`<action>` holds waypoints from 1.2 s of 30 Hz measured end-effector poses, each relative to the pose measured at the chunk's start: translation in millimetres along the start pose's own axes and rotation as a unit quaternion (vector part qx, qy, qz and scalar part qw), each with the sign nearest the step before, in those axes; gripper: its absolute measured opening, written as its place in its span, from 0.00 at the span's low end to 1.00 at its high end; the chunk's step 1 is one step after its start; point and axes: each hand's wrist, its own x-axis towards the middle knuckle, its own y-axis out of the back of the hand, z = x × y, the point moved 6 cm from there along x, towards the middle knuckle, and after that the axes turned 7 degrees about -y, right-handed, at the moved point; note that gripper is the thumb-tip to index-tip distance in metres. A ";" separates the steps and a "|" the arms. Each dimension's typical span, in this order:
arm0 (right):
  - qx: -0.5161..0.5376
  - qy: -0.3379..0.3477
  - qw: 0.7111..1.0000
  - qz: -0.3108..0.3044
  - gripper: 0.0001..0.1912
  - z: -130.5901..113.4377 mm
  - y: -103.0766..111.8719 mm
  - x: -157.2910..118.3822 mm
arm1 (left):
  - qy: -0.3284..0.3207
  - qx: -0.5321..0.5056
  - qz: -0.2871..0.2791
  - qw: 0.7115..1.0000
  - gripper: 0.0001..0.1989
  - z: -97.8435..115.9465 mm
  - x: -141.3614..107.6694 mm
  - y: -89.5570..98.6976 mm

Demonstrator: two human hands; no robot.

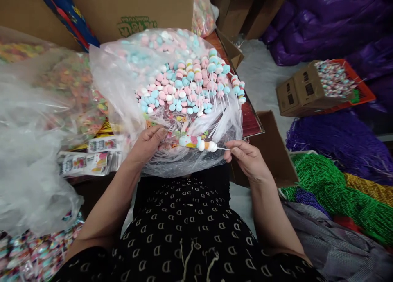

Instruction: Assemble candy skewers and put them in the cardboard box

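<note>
A candy skewer (210,146) lies level before my body, its white and orange pieces threaded on a thin white stick. My right hand (245,156) pinches the bare end of that stick. At the skewer's other end is a clear printed wrapper (188,141), partly around the candy. My left hand (151,139) grips the wrapper's far end between thumb and fingers. Just beyond both hands, pink, blue and white loose candies (166,87) are heaped on a plastic bag (113,75). Several finished-looking candy skewers (211,75) rest on the heap's right side, sticks toward me.
Left of the heap are bags of ring-shaped candies (70,77), crumpled clear plastic (27,151) and printed packets (84,163). A cardboard box (153,5) stands behind. Rightward are an open box (270,151), a carton of wrapped pieces (333,79) and green bead strings (325,179).
</note>
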 end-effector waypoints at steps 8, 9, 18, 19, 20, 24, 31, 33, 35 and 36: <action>0.018 -0.029 0.999 -0.014 0.18 14.3 0.1 -4.6 | 0.001 0.027 -0.019 0.999 0.14 3.5 -0.8 1.4; 0.020 -0.037 0.999 -0.026 0.18 16.2 -2.5 -5.1 | 0.006 0.024 -0.016 1.000 0.13 3.5 -1.8 0.5; 0.052 -0.033 0.998 -0.026 0.19 28.5 -12.9 -2.0 | -0.011 -0.005 0.017 1.000 0.12 9.1 1.6 -11.2; 0.054 -0.030 0.998 -0.025 0.19 30.6 -13.5 -1.7 | -0.004 -0.023 0.025 0.999 0.12 9.1 2.2 -12.6; 0.051 -0.030 0.998 -0.034 0.19 32.8 -15.4 -1.7 | 0.008 -0.037 0.024 0.999 0.13 9.0 2.6 -14.8; 0.026 -0.041 0.995 -0.087 0.22 36.2 -23.5 -4.9 | 0.031 -0.048 0.005 0.998 0.12 14.7 2.8 -21.5; 0.003 -0.016 0.999 -0.042 0.15 28.1 -13.3 -4.9 | 0.039 0.032 -0.075 0.996 0.10 23.8 8.7 -12.7; -0.021 0.005 1.000 -0.015 0.15 27.2 -9.1 -4.4 | 0.035 0.056 -0.088 0.994 0.10 27.9 11.6 -9.1; -0.059 0.029 0.998 0.008 0.16 25.7 -6.8 -5.0 | 0.031 0.089 -0.106 0.990 0.10 32.9 14.4 -8.9; -0.074 0.041 0.996 0.012 0.17 24.8 -7.1 -5.5 | 0.026 0.109 -0.121 0.986 0.10 35.4 15.6 -10.6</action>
